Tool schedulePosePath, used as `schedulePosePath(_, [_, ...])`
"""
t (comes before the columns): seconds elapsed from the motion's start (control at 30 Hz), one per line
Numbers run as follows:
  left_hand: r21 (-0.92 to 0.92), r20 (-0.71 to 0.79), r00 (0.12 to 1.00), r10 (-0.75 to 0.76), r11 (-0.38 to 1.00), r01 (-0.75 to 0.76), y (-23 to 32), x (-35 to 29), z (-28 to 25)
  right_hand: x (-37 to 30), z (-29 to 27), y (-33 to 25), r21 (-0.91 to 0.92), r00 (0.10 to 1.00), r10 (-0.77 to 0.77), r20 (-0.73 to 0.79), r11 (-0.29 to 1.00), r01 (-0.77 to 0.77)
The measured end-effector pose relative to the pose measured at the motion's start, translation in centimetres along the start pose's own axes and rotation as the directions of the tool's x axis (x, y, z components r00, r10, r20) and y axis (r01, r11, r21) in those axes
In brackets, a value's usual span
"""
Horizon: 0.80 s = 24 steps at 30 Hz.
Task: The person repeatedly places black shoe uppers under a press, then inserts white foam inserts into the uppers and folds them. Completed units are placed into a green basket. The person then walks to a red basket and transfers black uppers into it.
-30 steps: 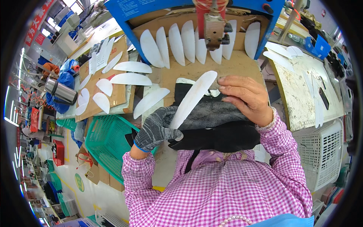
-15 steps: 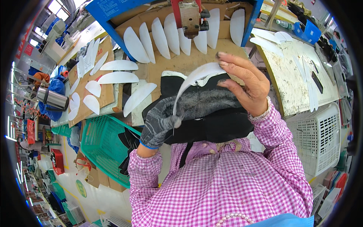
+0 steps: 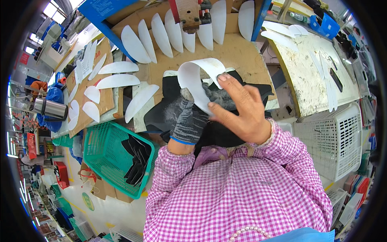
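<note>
A thin white half-moon sheet is bent into a loop between my two hands. My left hand, in a grey-and-black knitted glove, pinches one side of it with the thumb up. The bare fingers of my right hand hold the other end, thumb below and fingertips on the edge. Beneath the sheet lies a black fabric piece with a grey fuzzy patch, spread on the cardboard-covered bench in front of me. Part of the fabric is hidden by my hands.
More white half-moon pieces stand in a row inside a blue-framed machine, under its metal head. Others lie on cardboard at left and on the right table. A green basket holds black pieces; a white basket stands right.
The white sheet has gone from a shallow arc to a tighter loop. My right hand has moved lower and to the left, and my left hand has shifted right and up.
</note>
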State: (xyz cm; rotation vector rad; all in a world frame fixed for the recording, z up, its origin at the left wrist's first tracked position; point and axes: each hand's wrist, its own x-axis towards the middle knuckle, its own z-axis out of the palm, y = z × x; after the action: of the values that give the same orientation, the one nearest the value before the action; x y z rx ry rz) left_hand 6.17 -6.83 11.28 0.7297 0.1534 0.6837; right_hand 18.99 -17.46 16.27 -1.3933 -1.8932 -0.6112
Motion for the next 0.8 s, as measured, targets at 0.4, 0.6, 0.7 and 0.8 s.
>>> schedulePosePath(0.4, [0.080, -0.200, 0.887, -0.416, 0.895, 0.438, 0.1, -6.9, -2.5, -4.5, 0.7, 10.1, 0.887, 0.633, 0.736, 0.240, 0.099, -0.451])
schedulePosePath(0.6, [-0.234, -0.246, 0.897, -0.367, 0.921, 0.312, -7.4, -8.6, -3.9, -11.5, 4.0, 11.5, 0.867, 0.449, 0.750, 0.486, -0.353, -0.350])
schedulePosePath(0.7, [-0.191, -0.327, 0.934, -0.146, 0.978, 0.087, -8.5, -7.0, -3.6, -13.2, 4.9, 10.6, 0.854, 0.382, 0.766, 0.516, -0.427, -0.298])
schedulePosePath(0.8, [-0.191, -0.343, 0.939, -0.011, 0.980, -0.058, -8.5, -5.1, -3.6, -13.8, 5.5, 9.9, 0.831, 0.355, 0.751, 0.556, -0.495, -0.254])
